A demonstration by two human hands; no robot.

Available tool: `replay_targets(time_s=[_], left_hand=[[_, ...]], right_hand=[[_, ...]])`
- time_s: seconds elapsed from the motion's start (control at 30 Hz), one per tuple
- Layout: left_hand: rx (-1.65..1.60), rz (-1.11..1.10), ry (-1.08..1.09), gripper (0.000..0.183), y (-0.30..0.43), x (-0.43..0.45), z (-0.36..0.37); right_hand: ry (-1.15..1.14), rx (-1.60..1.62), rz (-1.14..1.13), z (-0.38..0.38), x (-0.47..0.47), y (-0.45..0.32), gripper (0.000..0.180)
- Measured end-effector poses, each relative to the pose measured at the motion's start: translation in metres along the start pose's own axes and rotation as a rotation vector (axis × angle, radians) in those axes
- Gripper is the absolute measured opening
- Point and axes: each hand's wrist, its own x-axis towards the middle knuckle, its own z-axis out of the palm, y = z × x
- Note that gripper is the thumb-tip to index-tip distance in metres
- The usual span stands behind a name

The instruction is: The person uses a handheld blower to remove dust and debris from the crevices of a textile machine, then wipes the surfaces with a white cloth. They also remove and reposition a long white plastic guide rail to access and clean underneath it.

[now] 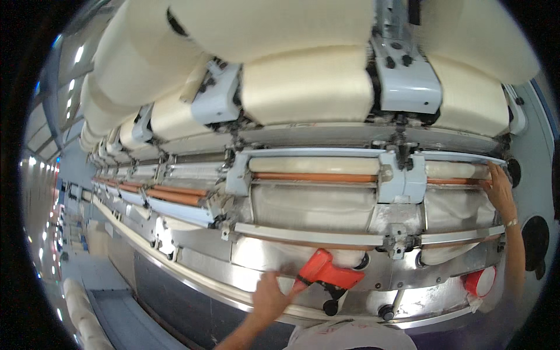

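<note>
My left hand (270, 297) is blurred over the front of a steel machine table, its fingers curled. The narrow end of a red pistol-shaped tool (318, 267) with black parts meets these fingers; whether they grip it I cannot tell. My right hand (499, 188), with a band at the wrist, reaches the right end of a cream-coloured roller (457, 169). Its fingers touch the roller end and its thumb is near the orange-brown rod (457, 181) just below. Thin whitish fibre web (457, 208) lies on the metal plate under that rod.
Large cream fibre laps (306, 87) rest along the textile machine's top, between grey-blue housings (409, 92). A red-rimmed round object (480, 281) is on the table at right. Pale metal bars (306, 234) and black knobs (386, 312) stick out ahead of me. An aisle runs off at left.
</note>
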Motion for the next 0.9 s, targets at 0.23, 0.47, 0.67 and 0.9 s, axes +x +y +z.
replay_targets(time_s=[0.23,0.47,0.67,0.9], left_hand=[[-0.379,0.095,-0.070,0.029,-0.053,-0.036,0.063],[-0.519,-0.123,0.200,0.034,-0.349,-0.022,-0.048],[-0.493,0.111,0.075,0.027,-0.484,0.129,-0.068],[-0.240,0.635,0.629,0.042,-0.525,0.218,-0.163]], right_hand=[[-0.039,0.394,-0.350,-0.039,0.003,-0.219,0.039],[-0.105,0.495,-0.679,-0.042,-0.006,-0.494,0.027],[-0.181,0.720,-0.254,0.064,-0.048,-0.715,0.026],[-0.052,0.732,0.326,0.032,-0.061,-0.775,0.026]])
